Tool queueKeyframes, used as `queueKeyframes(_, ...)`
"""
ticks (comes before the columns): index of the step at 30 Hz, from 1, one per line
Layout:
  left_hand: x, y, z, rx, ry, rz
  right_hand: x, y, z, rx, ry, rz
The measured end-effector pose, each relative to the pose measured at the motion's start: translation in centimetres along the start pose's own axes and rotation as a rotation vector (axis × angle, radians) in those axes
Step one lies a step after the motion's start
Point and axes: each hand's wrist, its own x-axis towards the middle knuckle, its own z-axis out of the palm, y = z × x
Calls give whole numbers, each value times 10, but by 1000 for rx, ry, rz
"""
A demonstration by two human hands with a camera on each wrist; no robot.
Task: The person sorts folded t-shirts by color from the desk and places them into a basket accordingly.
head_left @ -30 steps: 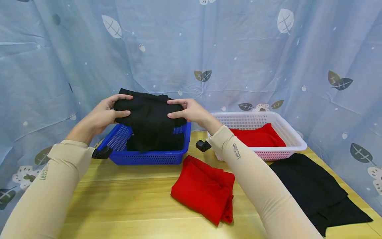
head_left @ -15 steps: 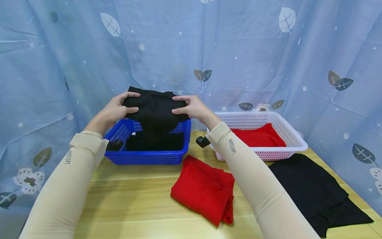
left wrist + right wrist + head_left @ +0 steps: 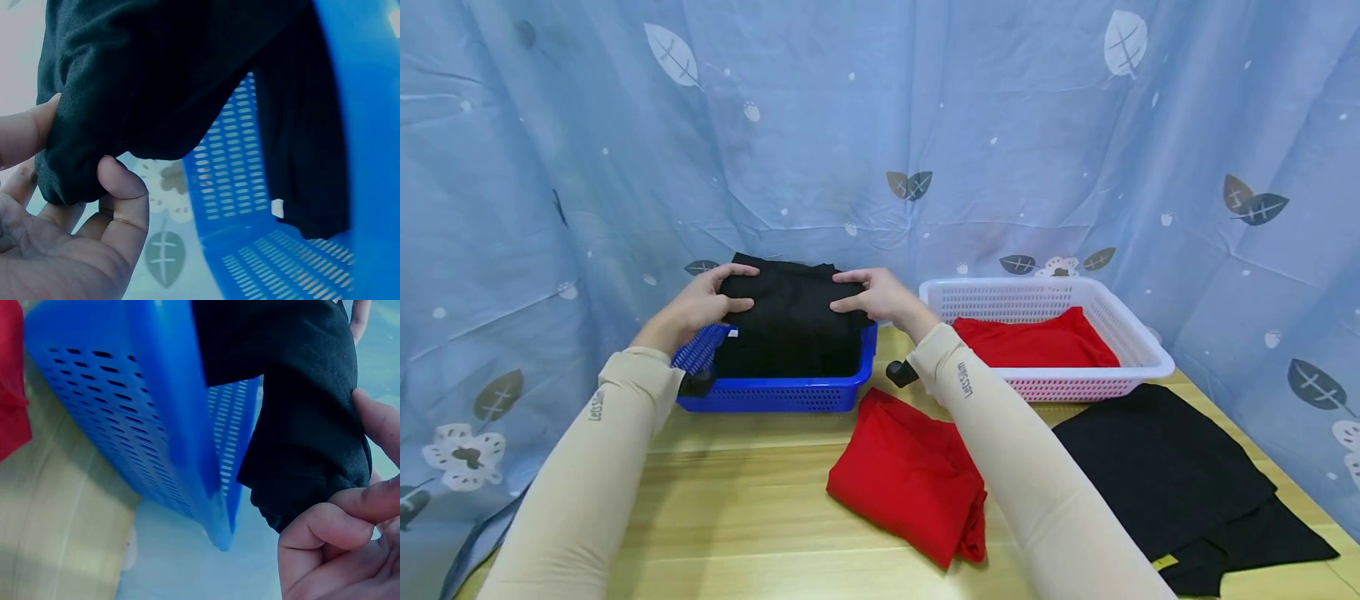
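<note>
The step in hand looks like settling the folded black cloth [image 3: 793, 296] into the blue basket [image 3: 771, 396]. The cloth hangs between the left hand [image 3: 703, 296] and the right hand [image 3: 880, 296], over the blue basket, its top edge above the far rim. To do it well, lower the 2 ends at an equal pace, so the fold lands flat on the lower black cloth [image 3: 306, 156] inside the blue basket. The right end sits close to the blue basket's right rim, so easing it slightly left would probably avoid a snag; the loose hanging edge could fold under if dropped quickly.

Fingers: each hand grips 1 side of the cloth. On the side facing the wearer, index finger and thumb are spread apart, pressed on the fabric; other fingers curl behind the edge. Whether the hanging part already touches the lower black cloth, I cannot tell.

The red cloth [image 3: 910, 475] lies on the worktop [image 3: 730, 533], in front and to the right of the blue basket.
</note>
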Motion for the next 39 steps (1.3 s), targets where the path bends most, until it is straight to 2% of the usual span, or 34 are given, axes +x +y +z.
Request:
queueKeyframes(8,-1,-18,3,49,-48,-38,3,8,19,-91,-41,44)
queueKeyframes(16,-7,-35,1,118,-47,-76,4,3,37,-248,-84,23)
queueKeyframes(20,-9,-42,-1,151,-53,-95,4,0,44,-320,-100,41)
queueKeyframes(25,-11,-48,2,235,-55,-87,3,-2,54,-403,-131,81)
queueKeyframes(30,-12,-54,5,343,-70,-46,5,-2,65,-528,-137,109)
queueKeyframes(33,-11,-58,6,374,-81,-36,4,-3,68,-596,-148,113)
queueKeyframes(39,-9,-64,5,407,-102,-33,2,-7,71,-646,-157,123)
